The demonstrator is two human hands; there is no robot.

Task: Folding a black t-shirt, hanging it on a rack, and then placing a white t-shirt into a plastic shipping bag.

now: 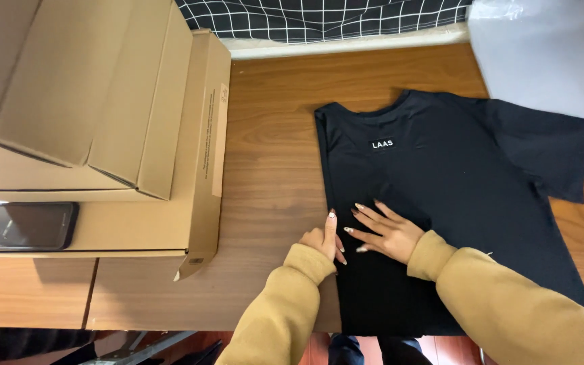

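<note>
Black short-sleeved cotton T-shirt (468, 203) spread flat on brown wooden table (272, 149), filling right half of frame, left side folded in. Left hand (324, 240) at folded edge, index finger extended; right hand (386, 232) pressing flat on fabric, lower centre. Stacked tan cardboard boxes (103, 101) upper left, dark phone (28, 226) resting at left edge.

The black T-shirt (454, 203) is soft, matt knit cloth, smooth where it lies flat, with a small white woven-looking label below the collar. The tabletop (272, 169) under it is brown wood grain with a smooth, faintly satin finish. At its left edge the cardboard boxes (103, 101) are plain matt brown paperboard. On the lowest box a smartphone (28, 226) shows a glossy dark glass face. Both sleeves (508, 304) are mustard fleecy cloth, matt.
</note>
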